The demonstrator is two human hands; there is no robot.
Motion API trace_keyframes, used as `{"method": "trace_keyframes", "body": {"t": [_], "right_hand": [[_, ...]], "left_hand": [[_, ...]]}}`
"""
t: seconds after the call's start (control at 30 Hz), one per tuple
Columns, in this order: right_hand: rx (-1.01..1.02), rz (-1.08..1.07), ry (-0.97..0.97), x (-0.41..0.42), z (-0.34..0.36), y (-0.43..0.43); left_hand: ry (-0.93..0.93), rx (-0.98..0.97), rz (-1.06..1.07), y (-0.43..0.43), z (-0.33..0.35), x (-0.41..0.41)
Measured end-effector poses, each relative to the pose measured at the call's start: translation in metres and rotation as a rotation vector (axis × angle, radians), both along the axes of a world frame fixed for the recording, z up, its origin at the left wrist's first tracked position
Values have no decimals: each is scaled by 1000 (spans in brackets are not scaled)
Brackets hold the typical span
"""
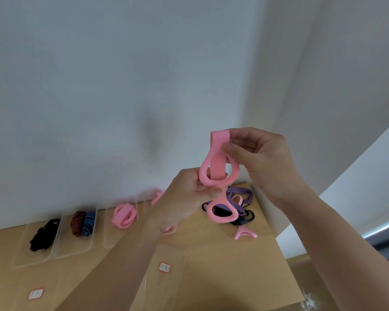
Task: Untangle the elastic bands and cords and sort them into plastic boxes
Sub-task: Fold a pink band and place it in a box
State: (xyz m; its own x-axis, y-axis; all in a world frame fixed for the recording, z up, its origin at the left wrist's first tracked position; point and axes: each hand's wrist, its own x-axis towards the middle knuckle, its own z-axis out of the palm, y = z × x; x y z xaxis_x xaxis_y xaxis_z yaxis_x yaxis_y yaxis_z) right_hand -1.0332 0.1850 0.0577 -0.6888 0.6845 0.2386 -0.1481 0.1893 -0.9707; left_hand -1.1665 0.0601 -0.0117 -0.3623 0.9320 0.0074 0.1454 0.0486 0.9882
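Holding a pink elastic band (216,162) aloft above the wooden table (234,265); pinching its top fold with the right hand (263,158), gripping its twisted waist with the left hand (184,198); judging by the figure-eight twist, untangling rather than sorting; next, probably needing the lower loop drawn through, then a drop into the clear box (112,239) already holding pink bands (124,215); leaving a purple, black and pink tangle (238,203) lying at the right; showing two red-bordered stickers (164,267), writing too small for reading.

left hand (182,203) and right hand (263,158) showing bare | left forearm (112,265) and right forearm (346,232) running bare to frame edge
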Motion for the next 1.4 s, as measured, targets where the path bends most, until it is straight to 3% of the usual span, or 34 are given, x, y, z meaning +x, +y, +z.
{"method": "trace_keyframes", "body": {"t": [0.53,0.8,1.03,1.2,1.4], "right_hand": [[105,-61,-28,1,-1,12],[507,-3,-140,11,-13,4],[772,0,-68,12,-29,-5],[984,-13,-69,16,-48,-10],[1101,-45,-114,21,-68,-9]], "left_hand": [[-228,36,40,8,-20,13],[-310,-72,200,11,-21,8],[-304,-126,323,17,-14,2],[-585,-73,204,16,-5,-3],[-825,-46,187,12,6,-11]]}}
